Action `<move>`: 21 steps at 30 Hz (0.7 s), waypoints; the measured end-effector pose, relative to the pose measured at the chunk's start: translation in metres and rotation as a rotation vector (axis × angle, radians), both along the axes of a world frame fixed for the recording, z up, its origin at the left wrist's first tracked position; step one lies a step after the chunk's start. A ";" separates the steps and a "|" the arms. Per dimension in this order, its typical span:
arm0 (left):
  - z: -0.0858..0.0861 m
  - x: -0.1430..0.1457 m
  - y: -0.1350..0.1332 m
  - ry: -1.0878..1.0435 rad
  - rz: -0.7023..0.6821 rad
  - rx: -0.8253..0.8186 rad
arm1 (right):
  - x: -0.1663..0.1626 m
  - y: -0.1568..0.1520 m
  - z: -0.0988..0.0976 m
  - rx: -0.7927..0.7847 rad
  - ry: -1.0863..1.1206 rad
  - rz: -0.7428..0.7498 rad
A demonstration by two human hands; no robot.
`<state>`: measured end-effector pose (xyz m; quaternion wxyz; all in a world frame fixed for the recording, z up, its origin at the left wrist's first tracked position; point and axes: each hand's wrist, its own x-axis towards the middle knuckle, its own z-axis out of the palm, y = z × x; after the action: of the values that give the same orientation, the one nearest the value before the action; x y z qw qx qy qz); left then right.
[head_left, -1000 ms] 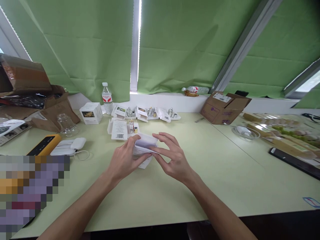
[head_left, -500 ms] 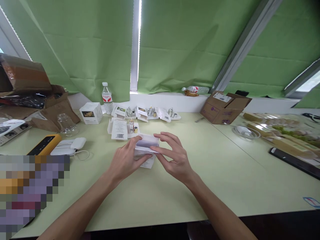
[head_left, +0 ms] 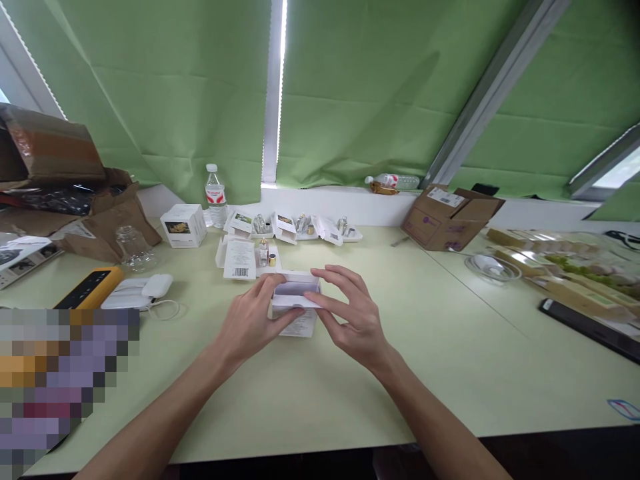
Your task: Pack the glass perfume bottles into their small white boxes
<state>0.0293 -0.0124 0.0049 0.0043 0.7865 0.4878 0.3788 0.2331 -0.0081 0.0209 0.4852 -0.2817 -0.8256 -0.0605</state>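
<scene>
A small white cardboard box (head_left: 296, 293) with an open lid and a labelled flap hanging toward me is held between both hands above the pale green table (head_left: 310, 393). My left hand (head_left: 251, 320) grips its left side with thumb and fingers. My right hand (head_left: 350, 313) grips the right side, fingers curled over the top edge. Just beyond lies another opened white box (head_left: 240, 259) with a barcode label, with two small bottles standing beside it.
A row of opened white boxes with small bottles (head_left: 295, 227), a water bottle (head_left: 215, 195) and a closed white box (head_left: 183, 225) stand at the back. A glass jar (head_left: 131, 248), yellow-black device (head_left: 89, 287) and white charger (head_left: 145, 293) lie left. A cardboard carton (head_left: 447, 217) stands right.
Both hands have shifted slightly right and forward with the box, and the box has turned more level so that its open inside faces me.
</scene>
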 end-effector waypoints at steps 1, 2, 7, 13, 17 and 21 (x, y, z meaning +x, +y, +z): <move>0.000 0.000 0.000 0.004 0.003 0.004 | 0.000 0.000 0.000 0.012 0.005 -0.004; -0.001 0.000 0.000 0.009 0.003 0.010 | 0.000 0.000 0.001 0.016 0.008 -0.005; -0.003 -0.001 0.001 0.029 0.009 0.050 | 0.000 0.000 0.001 -0.028 -0.002 -0.004; -0.003 0.000 0.001 0.043 0.021 0.063 | -0.001 0.001 0.001 -0.052 0.007 -0.001; -0.004 0.000 0.002 0.053 0.020 0.077 | -0.001 0.002 0.000 -0.080 -0.016 -0.010; -0.005 -0.001 0.002 0.058 0.020 0.081 | 0.000 0.002 0.000 -0.095 -0.037 -0.019</move>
<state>0.0282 -0.0107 -0.0006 -0.0456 0.7918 0.4799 0.3752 0.2326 -0.0058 0.0209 0.4554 -0.3112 -0.8336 -0.0312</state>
